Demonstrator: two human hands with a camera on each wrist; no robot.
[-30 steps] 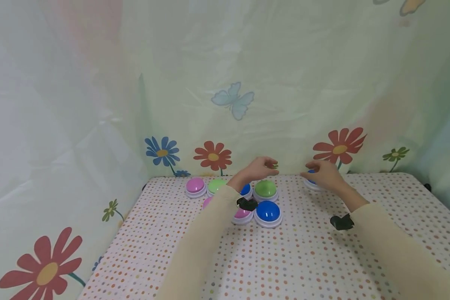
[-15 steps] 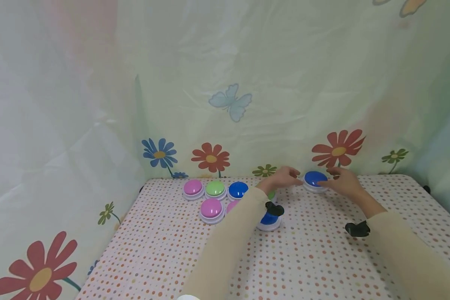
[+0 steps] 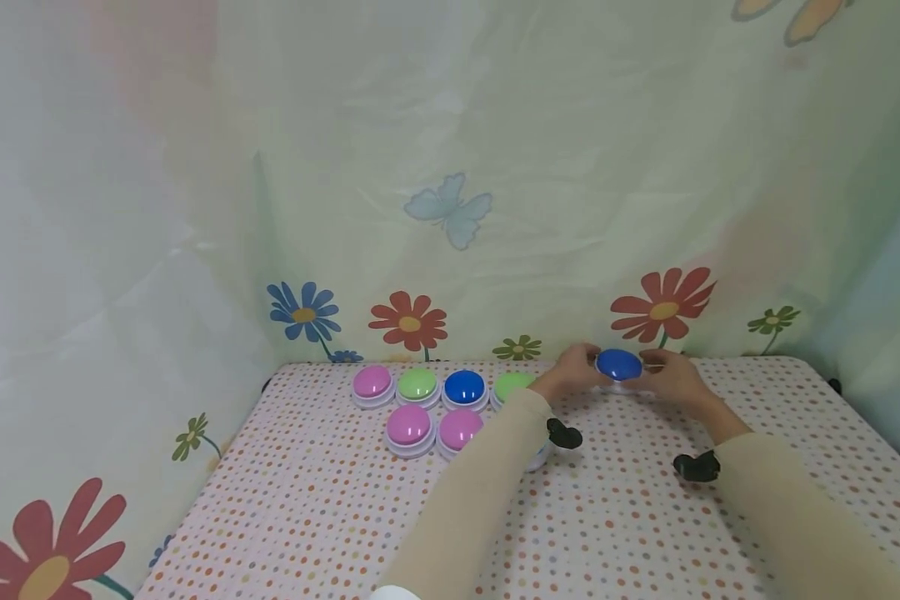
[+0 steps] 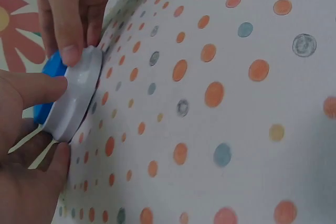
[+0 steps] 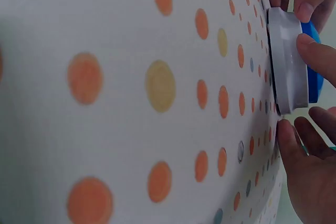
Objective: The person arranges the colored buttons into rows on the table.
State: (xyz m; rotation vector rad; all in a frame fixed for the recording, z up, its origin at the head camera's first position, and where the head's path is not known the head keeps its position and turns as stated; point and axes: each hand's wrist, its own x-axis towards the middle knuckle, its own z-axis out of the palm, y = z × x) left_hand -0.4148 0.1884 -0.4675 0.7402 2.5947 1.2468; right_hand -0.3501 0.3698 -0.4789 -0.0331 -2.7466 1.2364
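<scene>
A blue domed push button (image 3: 618, 365) with a white base (image 4: 79, 93) is at the table's back edge, between both hands. My left hand (image 3: 576, 369) grips it from the left, thumb and fingers around the base. From the other side my right hand (image 3: 673, 379) holds it, with the thumb against the white rim in the right wrist view. Both wrist views show the base close over the dotted cloth, dome facing away from the cameras. Parts of the fingers are hidden behind the button.
Left of the hands, similar buttons stand in two rows: pink (image 3: 372, 382), green (image 3: 417, 383), blue (image 3: 465, 387) and another green one (image 3: 513, 384) behind, two pink ones (image 3: 408, 425) in front. My left sleeve (image 3: 480, 492) mostly covers one more. A flowered curtain (image 3: 450, 275) hangs behind the table.
My left hand has moved right from above the button group to the single blue button. My right hand drew back slightly, then closed on it too. More of the left buttons now show.
</scene>
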